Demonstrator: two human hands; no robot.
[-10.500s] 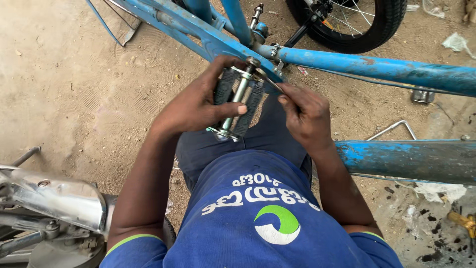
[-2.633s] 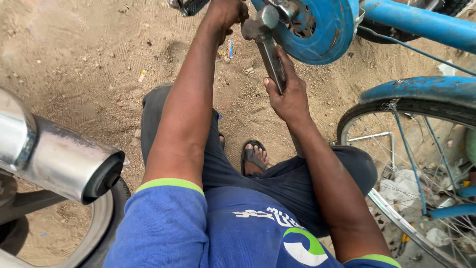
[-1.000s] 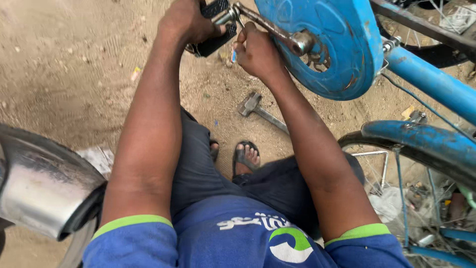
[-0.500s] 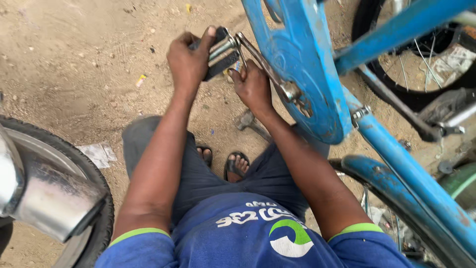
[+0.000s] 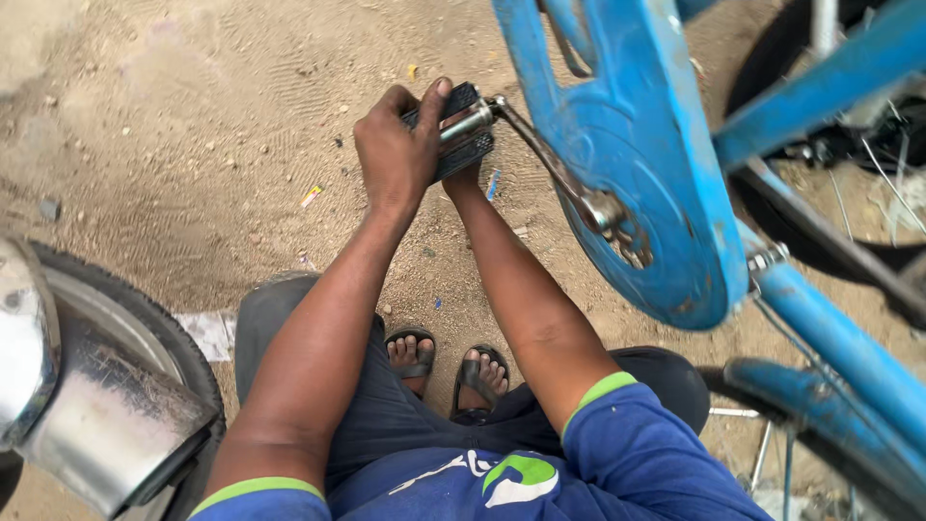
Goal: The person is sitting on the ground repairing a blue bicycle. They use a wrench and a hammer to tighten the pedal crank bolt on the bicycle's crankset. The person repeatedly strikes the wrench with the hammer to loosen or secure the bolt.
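A black bicycle pedal (image 5: 461, 130) sits at the end of a metal crank arm (image 5: 545, 154) that leads to a blue chain guard (image 5: 637, 183). My left hand (image 5: 397, 150) wraps over the pedal from the left and grips it. My right hand (image 5: 463, 178) is under the pedal and mostly hidden by it; I cannot tell its grip. Both forearms reach up from my blue shirt at the bottom of the view.
A blue bicycle frame (image 5: 849, 347) and its wheel (image 5: 839, 145) fill the right side. A motorcycle tyre (image 5: 145, 328) and chrome exhaust (image 5: 87, 425) stand at the lower left. My sandalled feet (image 5: 449, 367) rest on sandy ground (image 5: 193, 125).
The view has shifted, so the pedal and chain guard sit a little lower and to the right. My left hand stays on the pedal; my right hand has slid under it.
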